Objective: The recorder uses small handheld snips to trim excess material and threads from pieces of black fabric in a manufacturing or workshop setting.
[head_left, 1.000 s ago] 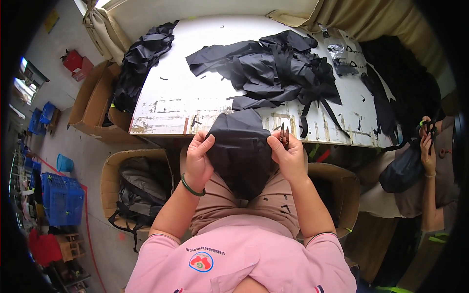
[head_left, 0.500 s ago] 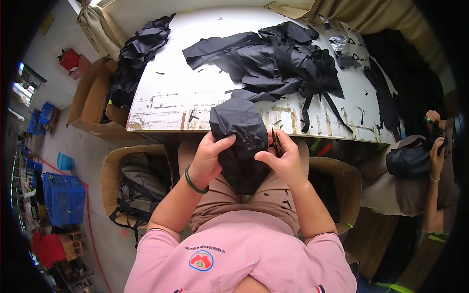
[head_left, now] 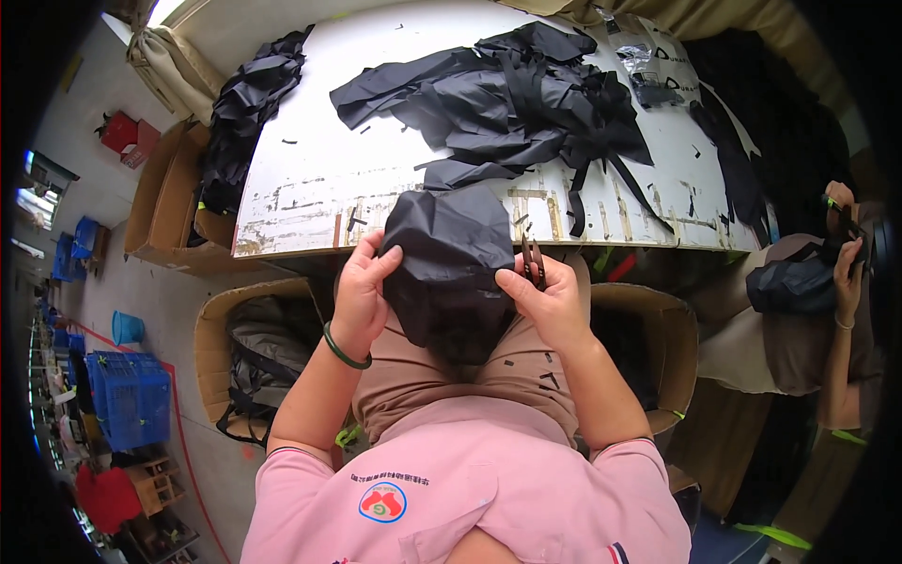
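Observation:
A piece of thin black fabric (head_left: 448,246), perhaps a small pouch, is spread between my hands above my lap, its far end by the table's front edge. My left hand (head_left: 362,289) pinches its left edge between thumb and fingers. On the opposite side my right hand (head_left: 552,299) presses its thumb on the fabric's edge. That same hand also keeps a small pair of dark thread snips (head_left: 534,261) in its fingers, blades pointing away from me. The underside of the fabric is hidden.
More black fabric with straps (head_left: 517,103) lies heaped on the white table (head_left: 310,188), among small black scraps. Cardboard boxes (head_left: 209,348) stand on both sides of my legs, the left one holding grey-black bags. At right, another person's hands (head_left: 846,268) hold dark fabric.
My left hand has moved left and slightly away, spreading the fabric wider. My right thumb now rests on the fabric's right edge; before, it was apart from it. The snips stay in my right hand.

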`<state>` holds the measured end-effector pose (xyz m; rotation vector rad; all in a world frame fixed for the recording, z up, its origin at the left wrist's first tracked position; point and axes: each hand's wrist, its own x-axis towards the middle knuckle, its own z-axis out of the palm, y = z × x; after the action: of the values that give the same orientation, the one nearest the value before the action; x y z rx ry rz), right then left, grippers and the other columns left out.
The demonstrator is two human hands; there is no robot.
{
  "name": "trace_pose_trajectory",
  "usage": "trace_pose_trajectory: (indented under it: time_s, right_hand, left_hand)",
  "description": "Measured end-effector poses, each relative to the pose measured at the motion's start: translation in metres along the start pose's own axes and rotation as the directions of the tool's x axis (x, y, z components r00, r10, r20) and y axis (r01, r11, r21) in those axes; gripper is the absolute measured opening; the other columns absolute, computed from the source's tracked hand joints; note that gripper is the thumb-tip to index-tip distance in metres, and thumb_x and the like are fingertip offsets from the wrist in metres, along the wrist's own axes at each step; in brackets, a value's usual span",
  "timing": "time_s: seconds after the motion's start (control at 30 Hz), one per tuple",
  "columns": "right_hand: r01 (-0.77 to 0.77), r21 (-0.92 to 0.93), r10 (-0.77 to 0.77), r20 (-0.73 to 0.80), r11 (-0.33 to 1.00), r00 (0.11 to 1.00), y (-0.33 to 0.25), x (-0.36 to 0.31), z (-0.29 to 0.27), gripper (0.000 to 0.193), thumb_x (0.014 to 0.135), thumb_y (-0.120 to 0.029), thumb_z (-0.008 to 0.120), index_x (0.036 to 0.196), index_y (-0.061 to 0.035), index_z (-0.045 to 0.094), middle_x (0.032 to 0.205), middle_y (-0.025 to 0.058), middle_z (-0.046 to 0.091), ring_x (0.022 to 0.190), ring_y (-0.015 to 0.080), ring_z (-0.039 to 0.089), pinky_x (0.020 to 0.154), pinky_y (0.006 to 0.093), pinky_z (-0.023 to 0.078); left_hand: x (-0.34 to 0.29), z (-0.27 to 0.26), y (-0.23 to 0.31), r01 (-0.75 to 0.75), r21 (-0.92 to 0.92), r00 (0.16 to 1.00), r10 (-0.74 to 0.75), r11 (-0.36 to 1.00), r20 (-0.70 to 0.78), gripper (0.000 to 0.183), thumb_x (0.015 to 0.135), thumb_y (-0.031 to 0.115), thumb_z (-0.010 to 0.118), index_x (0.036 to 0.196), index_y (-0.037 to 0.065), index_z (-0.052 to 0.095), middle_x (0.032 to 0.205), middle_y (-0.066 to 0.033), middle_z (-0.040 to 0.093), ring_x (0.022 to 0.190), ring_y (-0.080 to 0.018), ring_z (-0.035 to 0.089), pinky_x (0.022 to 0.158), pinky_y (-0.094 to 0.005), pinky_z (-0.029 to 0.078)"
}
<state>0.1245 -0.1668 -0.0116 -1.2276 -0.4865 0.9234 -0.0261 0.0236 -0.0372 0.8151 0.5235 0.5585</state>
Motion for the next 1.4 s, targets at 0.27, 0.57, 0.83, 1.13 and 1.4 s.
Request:
trace_pose_trajectory:
  time_s: [0.27,0.57,0.83,1.13,1.4]
  right_hand:
    - [0.266,-0.316,-0.234,0.136,0.911,0.963,-0.006,-0.007,0.004,0.016,0.087,-0.011,0.07,0.079,-0.0037,0.058,0.067,-0.008,0.048,0.062,0.0021,0.038,0.054,0.0189,0.031]
    - [0.284,-0.302,-0.284,0.047,0.91,0.958,-0.006,-0.018,-0.001,0.018,0.083,-0.013,0.074,0.088,-0.001,0.062,0.073,-0.0036,0.057,0.064,0.0025,0.045,0.055,0.0199,0.037]
    - [0.553,-0.647,-0.392,0.394,0.525,0.832,-0.038,-0.009,0.001,0.025,0.078,-0.017,0.075,0.095,-0.0045,0.062,0.092,0.0097,0.062,0.071,0.029,0.06,0.063,0.0331,0.049]
    - [0.443,-0.23,-0.315,0.436,0.866,0.843,-0.047,-0.011,-0.011,0.014,0.075,0.007,0.068,0.086,0.0019,0.061,0.096,0.0099,0.063,0.077,0.0177,0.062,0.067,0.0303,0.051]
    - [0.563,-0.077,-0.407,0.612,0.823,0.678,-0.039,0.008,0.022,0.02,0.07,0.009,0.072,0.086,0.0007,0.061,0.087,0.0081,0.065,0.079,0.0182,0.06,0.07,0.0281,0.049]
  left_hand:
    - [-0.025,0.053,0.027,-0.767,0.584,0.64,0.24,0.266,0.73,0.04,0.077,0.015,0.076,0.11,0.003,0.057,0.106,-0.0111,0.062,0.106,-0.0244,0.058,0.107,-0.0413,0.033]
    - [-0.018,0.045,0.013,-0.538,0.62,0.791,0.088,0.571,0.605,0.024,0.073,0.007,0.079,0.086,0.002,0.06,0.078,-0.0023,0.058,0.068,-0.0087,0.051,0.061,-0.0231,0.043]
    - [-0.018,0.05,0.022,-0.463,0.703,0.812,-0.059,0.54,0.58,0.023,0.069,0.002,0.08,0.081,0.003,0.06,0.075,-0.003,0.06,0.077,-0.0163,0.059,0.091,-0.0323,0.046]
    - [0.015,0.017,0.042,-0.299,0.502,0.733,-0.142,0.812,0.666,0.006,0.078,0.0,0.069,0.083,0.001,0.065,0.088,-0.0068,0.066,0.086,-0.018,0.062,0.08,-0.0298,0.047]
    - [0.016,0.043,-0.033,0.352,0.265,0.586,-0.432,0.898,0.685,0.028,0.081,0.005,0.066,0.108,0.0,0.06,0.104,-0.0071,0.063,0.094,-0.0182,0.061,0.087,-0.0292,0.047]
